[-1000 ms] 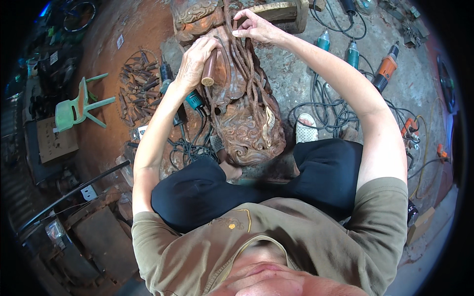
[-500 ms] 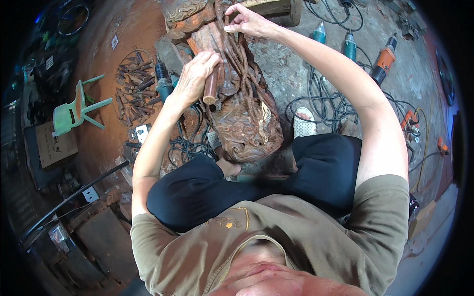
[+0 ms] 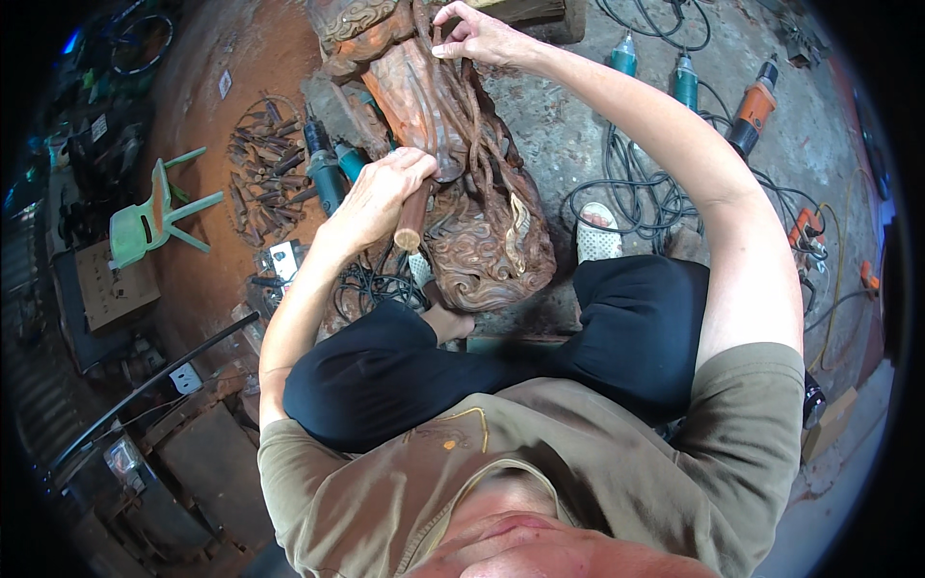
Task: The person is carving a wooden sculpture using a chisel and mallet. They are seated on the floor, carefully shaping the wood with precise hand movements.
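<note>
A carved brown wood piece point(image 3: 487, 260) lies between my legs, with swirling relief at its near end and root-like strands point(image 3: 472, 106) along its length. My left hand point(image 3: 385, 193) is closed around a tool with a round wooden handle point(image 3: 411, 223). The handle's pale end points toward me, and the tool's working end cannot be made out. At the far part of the carving is my right hand point(image 3: 477, 39), its thumb and forefinger apart. Those fingertips are at a thin strand, apparently touching it.
Many short wooden-handled tools point(image 3: 265, 169) lie piled at left, near a green plastic chair point(image 3: 145, 217). Teal power tools point(image 3: 325, 178) lie beside the carving. An orange power tool point(image 3: 754, 111) and tangled black cables point(image 3: 646, 193) are on the floor at right.
My left hand has moved toward me along the carving with the wooden-handled tool. My right hand stays almost in place at the far strand.
</note>
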{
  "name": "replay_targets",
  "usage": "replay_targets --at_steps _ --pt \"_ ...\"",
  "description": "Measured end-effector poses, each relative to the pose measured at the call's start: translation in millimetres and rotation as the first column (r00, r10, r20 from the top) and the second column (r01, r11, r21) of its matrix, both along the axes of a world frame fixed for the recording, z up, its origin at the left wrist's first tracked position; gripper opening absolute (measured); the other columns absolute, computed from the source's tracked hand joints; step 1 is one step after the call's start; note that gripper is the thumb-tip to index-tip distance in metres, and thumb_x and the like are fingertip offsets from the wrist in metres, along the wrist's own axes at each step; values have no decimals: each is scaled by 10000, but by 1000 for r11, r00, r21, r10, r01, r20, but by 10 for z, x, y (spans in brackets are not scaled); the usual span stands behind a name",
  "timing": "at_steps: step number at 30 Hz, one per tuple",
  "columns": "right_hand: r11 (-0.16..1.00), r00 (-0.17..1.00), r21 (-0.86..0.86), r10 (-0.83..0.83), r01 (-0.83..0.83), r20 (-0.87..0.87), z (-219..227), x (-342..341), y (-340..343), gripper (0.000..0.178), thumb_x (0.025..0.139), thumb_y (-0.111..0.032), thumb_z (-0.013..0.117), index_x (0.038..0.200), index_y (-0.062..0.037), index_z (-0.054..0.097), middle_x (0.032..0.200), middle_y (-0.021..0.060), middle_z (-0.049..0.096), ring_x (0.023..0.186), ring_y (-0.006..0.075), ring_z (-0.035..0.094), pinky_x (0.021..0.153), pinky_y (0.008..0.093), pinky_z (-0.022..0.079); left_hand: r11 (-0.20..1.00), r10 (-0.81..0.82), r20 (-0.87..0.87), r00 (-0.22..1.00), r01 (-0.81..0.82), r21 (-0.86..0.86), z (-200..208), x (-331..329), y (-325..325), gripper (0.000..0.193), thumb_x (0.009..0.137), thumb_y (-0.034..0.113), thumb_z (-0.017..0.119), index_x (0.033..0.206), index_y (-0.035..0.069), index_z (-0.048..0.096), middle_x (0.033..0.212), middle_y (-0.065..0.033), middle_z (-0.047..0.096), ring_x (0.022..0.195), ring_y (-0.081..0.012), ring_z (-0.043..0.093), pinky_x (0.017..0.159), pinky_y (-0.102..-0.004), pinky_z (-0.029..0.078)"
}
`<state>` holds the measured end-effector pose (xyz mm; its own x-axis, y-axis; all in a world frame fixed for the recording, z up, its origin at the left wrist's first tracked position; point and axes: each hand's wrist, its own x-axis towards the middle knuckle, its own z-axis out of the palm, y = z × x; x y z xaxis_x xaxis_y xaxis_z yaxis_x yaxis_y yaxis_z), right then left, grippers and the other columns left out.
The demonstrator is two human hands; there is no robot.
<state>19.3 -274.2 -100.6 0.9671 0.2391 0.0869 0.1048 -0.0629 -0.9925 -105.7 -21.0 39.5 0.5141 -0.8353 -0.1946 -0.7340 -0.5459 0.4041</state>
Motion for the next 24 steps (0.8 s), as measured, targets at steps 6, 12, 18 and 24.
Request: replay_targets --at_steps 6,12,18,24 --pt "997 999 74 30 -28 -24 23 7 21 549 846 -341 831 1237 -163 490 891 56 577 806 143 535 665 324 459 974 69 125 990 -39 -223 -143 516 29 184 888 21 690 1057 69 637 1098 -120 686 1023 -279 700 892 -389 583" --pt "988 996 132 85 -81 -27 -4 2 -15 549 852 -334 833 1244 -161 489 903 63 591 815 143 543 674 322 458 968 77 290 954 -2 -251 -217 580 -49 178 897 53 704 1063 67 644 1139 -119 702 1064 -290 695 923 -398 585" --pt "1000 999 -18 -4 4 -31 61 -52 -6 549 862 -329 823 1253 -150 483 913 75 601 842 163 561 704 337 474 979 8 75 997 7 -201 -225 56 80 202 847 12 731 1021 17 628 1122 -161 676 1093 -327 663 939 -377 548" --pt "1000 1000 -10 1 -1 -23 69 -19 16 537 869 -319 817 1254 -144 485 899 75 607 834 163 566 708 340 477 979 33 4 999 -32 -203 -98 166 126 175 883 77 717 1027 66 620 1042 -115 692 961 -298 708 829 -372 594"
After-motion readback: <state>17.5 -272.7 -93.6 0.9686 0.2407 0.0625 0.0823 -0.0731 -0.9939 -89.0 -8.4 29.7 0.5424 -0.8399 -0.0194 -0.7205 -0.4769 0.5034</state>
